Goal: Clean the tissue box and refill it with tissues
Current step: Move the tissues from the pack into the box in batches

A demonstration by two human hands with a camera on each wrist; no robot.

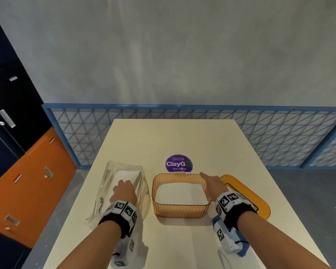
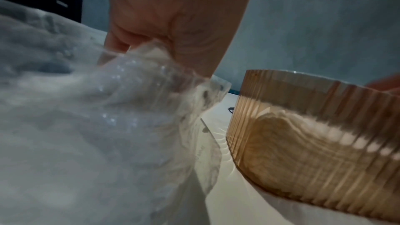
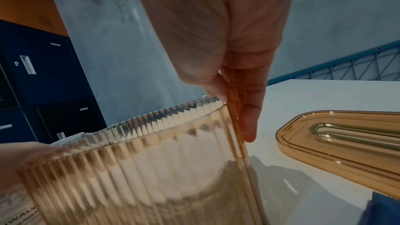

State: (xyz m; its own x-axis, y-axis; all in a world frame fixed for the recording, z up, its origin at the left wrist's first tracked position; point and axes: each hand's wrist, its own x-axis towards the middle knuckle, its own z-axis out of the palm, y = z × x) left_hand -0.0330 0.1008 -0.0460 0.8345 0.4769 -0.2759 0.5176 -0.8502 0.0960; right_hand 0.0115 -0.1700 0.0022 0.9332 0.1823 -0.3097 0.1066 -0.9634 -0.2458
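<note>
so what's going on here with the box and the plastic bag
A person is refilling an amber ribbed tissue box on a cream table. A stack of white tissues already lies inside the open box. The right hand rests against the box's right wall, thumb inside the rim and fingers outside. The left hand pinches the clear plastic wrapper beside the box, with more tissues left in it. The amber lid lies off to the right, not yet back on.
</note>
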